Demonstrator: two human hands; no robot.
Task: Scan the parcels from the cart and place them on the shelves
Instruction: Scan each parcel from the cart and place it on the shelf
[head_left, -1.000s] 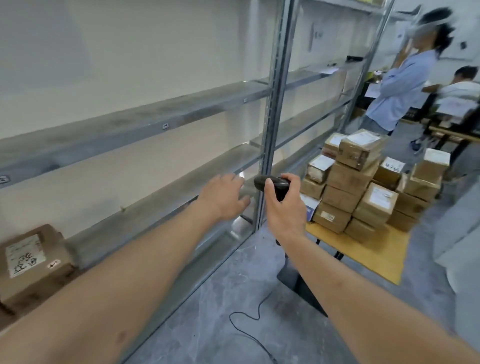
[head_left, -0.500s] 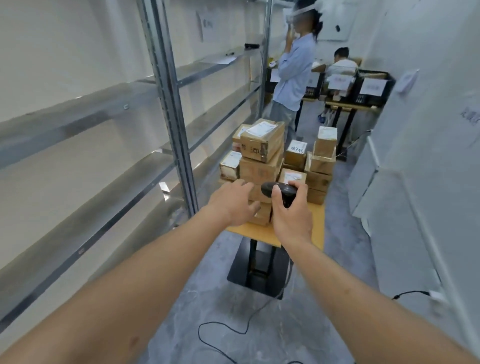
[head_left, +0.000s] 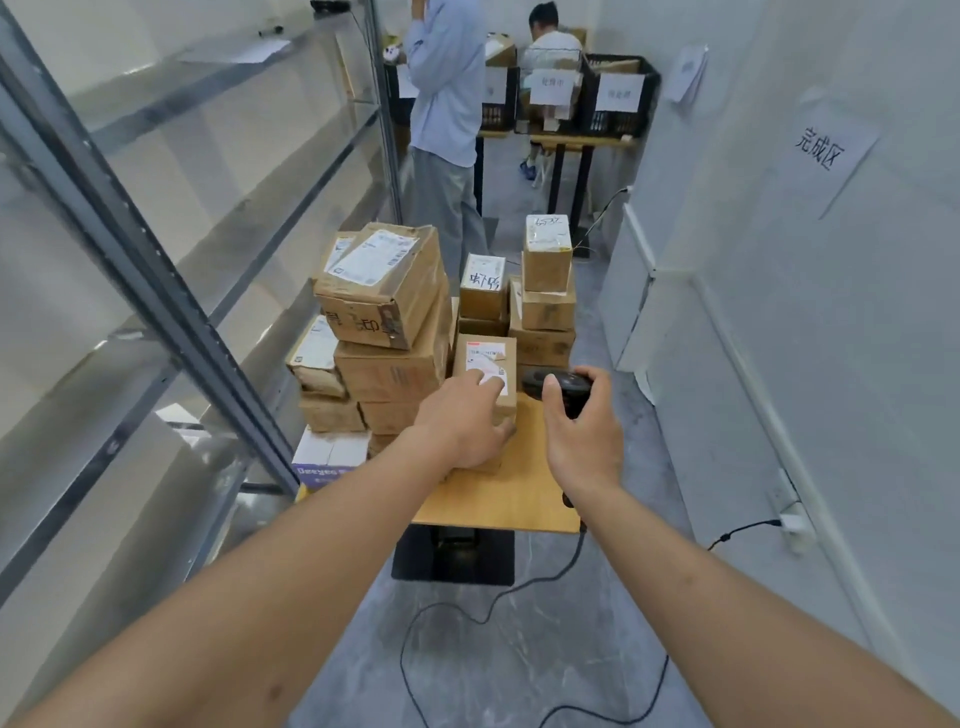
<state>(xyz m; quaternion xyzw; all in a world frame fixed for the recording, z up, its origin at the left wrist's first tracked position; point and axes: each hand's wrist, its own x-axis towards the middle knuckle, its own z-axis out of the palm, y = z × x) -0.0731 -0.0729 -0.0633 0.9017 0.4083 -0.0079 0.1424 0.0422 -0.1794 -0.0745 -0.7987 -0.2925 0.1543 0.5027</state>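
**Left hand on a small parcel, scanner in the right**

Metal shelves (head_left: 171, 291) fill the nine o'clock side, running back toward eleven o'clock. At the centre stands the cart (head_left: 498, 499), its wooden top bare at the near edge, with stacked parcels (head_left: 387, 332) piled across its ten to one o'clock portion. A person in a light blue shirt (head_left: 447, 78) stands beyond the cart at twelve o'clock. The left hand (head_left: 465, 421) lies over the small parcel (head_left: 485, 364) at the stack's near edge, fingers spread across its white label and thumb against its near side. Just beside it at three o'clock, the right hand (head_left: 582, 436) grips the black scanner (head_left: 558, 387), fingers curled round it.
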